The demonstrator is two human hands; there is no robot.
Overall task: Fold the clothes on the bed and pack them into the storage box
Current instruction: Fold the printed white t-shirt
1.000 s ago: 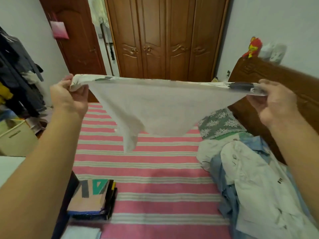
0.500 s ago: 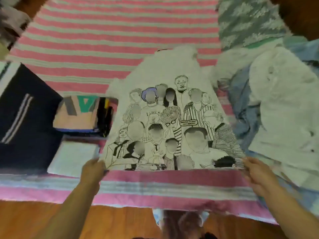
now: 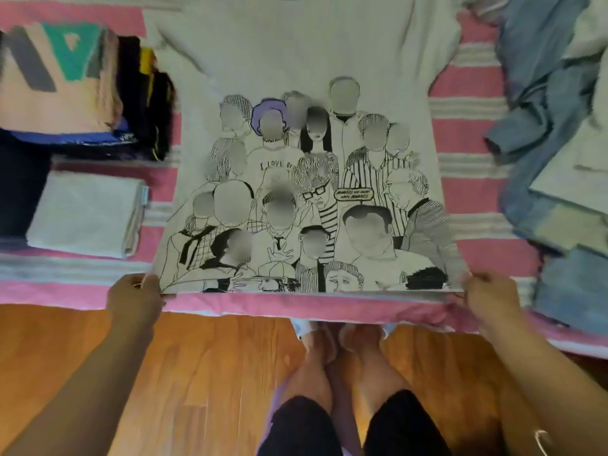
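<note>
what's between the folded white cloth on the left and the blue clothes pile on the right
In the head view, the printed t-shirt lies spread between the folded white cloth and the blue clothes pile.

On the white T-shirt (image 3: 306, 60), within the black line drawing of a crowd, one drawn figure at about ten o'clock from the print's middle wears a top lettered "I LOVE", with what may be one more word cut off beside it. A small speech bubble at about three o'clock holds two lines of lettering too blurred to read.
</note>
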